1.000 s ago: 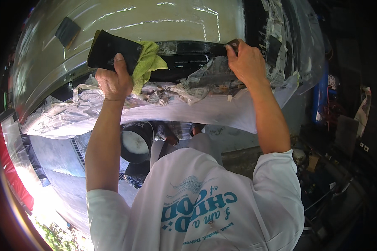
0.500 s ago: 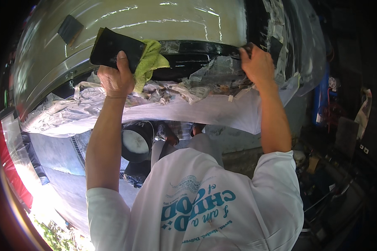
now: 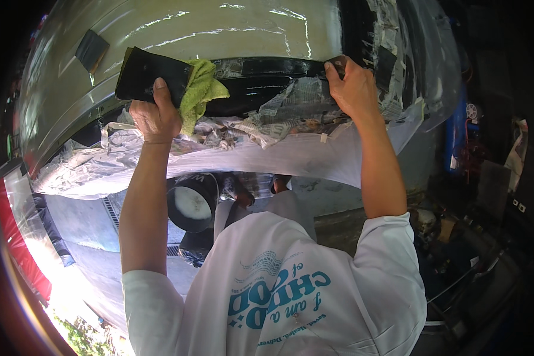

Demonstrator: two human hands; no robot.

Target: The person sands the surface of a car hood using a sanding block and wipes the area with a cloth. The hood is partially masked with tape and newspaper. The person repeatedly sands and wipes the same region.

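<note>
My left hand (image 3: 155, 120) grips a flat black pad (image 3: 151, 74) with a yellowish edge, thumb on its face. Beside it, a yellow-green cloth (image 3: 200, 89) hangs from the same grip over the edge of a vehicle's body. Farther right, my right hand (image 3: 355, 89) pinches a small dark brown piece (image 3: 339, 61), which looks like folded sandpaper, against the black trim strip (image 3: 273, 66). That strip runs along the bottom of a wet, beige-green panel (image 3: 219, 41). The fingers of my right hand partly cover the piece.
On the panel at the far left lies a dark square sheet (image 3: 92, 51). Masking newspaper (image 3: 293, 98) and clear plastic film (image 3: 249, 151) drape below the trim. Under them, a black bucket (image 3: 193, 202) with whitish liquid stands on the floor near my feet.
Both hands have shifted slightly left relative to the view, my right one also a little upward along the trim. Each keeps its hold; the view itself has moved slightly.
</note>
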